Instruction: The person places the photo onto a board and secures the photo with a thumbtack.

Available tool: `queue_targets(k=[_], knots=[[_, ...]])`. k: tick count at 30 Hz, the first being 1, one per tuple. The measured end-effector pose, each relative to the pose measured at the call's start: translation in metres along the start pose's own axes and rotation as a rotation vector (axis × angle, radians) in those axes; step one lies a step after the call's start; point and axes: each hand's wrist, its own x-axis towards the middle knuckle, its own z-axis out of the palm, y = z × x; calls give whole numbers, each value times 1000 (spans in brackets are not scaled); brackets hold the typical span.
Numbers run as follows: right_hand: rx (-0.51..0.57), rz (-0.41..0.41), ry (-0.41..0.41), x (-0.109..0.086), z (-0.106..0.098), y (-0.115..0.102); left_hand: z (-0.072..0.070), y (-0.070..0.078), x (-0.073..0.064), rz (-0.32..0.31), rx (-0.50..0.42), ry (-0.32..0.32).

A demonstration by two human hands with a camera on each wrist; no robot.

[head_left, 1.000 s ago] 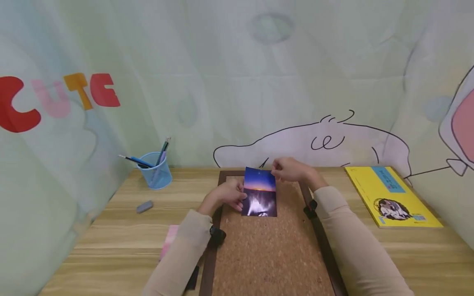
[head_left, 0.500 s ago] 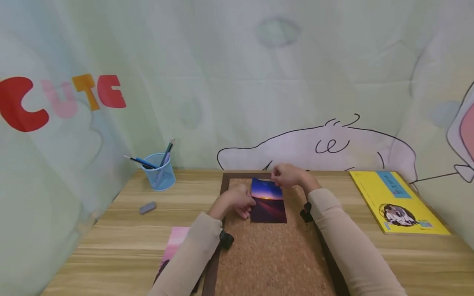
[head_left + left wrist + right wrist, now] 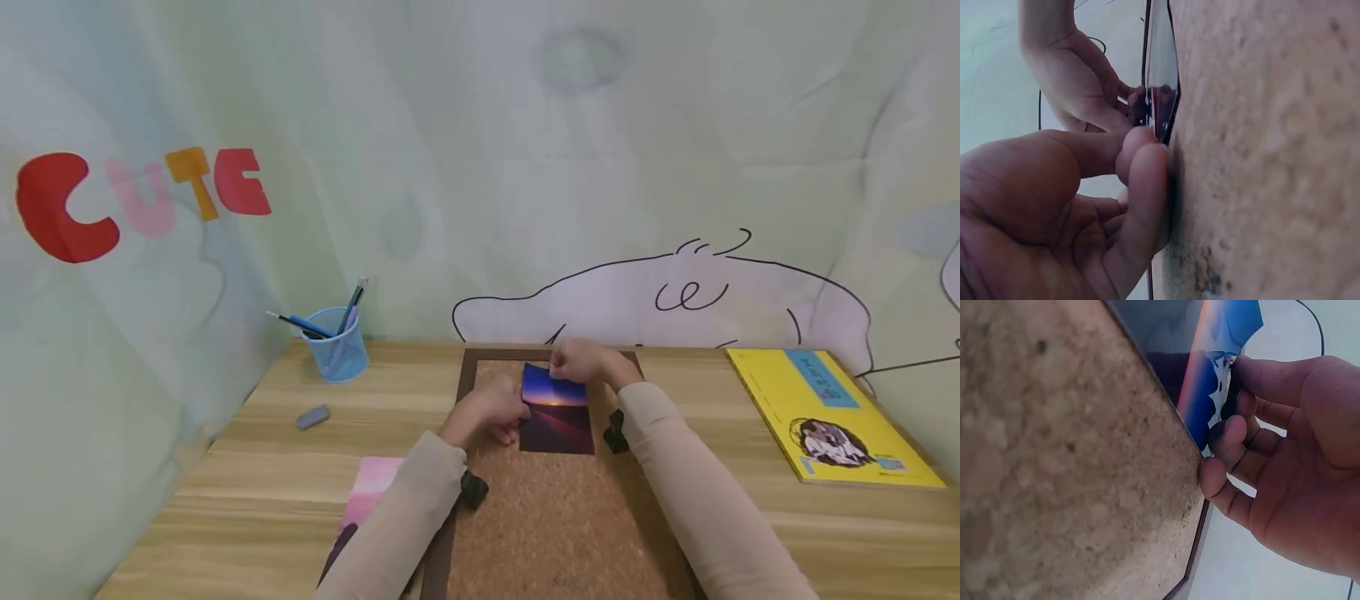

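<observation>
A glossy sunset photo (image 3: 557,427), blue above and dark below, lies near the top of a brown-framed cork board (image 3: 555,517). My left hand (image 3: 497,410) pinches its left edge between thumb and forefinger, as the left wrist view shows with the left hand (image 3: 1066,206) close to the cork. At the photo's top edge, my right hand (image 3: 581,362) has its fingertips gathered around a small dark thing (image 3: 1140,109), too unclear to name. In the right wrist view the right hand (image 3: 1297,444) touches the photo (image 3: 1229,325), whose surface looks bent there.
A blue mesh cup (image 3: 337,346) with pencils stands at the back left, with a grey eraser (image 3: 312,417) in front of it. A pink picture (image 3: 373,483) lies partly under the left sleeve. To the right is a yellow book (image 3: 832,417).
The right hand has shifted left along the photo's top edge, from its right corner towards the middle. The photo's top has come down onto the board. The head view has turned slightly.
</observation>
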Motion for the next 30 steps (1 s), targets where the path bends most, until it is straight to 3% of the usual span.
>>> queue_targets(k=[13,25,30], knots=[[-26,-21,-20,2,-3,-1,-1,6,4,-7,152,44],[-98,32,-31,8,-1,-8,1,10,4,-29,214,77],[-136,12,-36,13,1,-7,1,9,4,-28,211,69]])
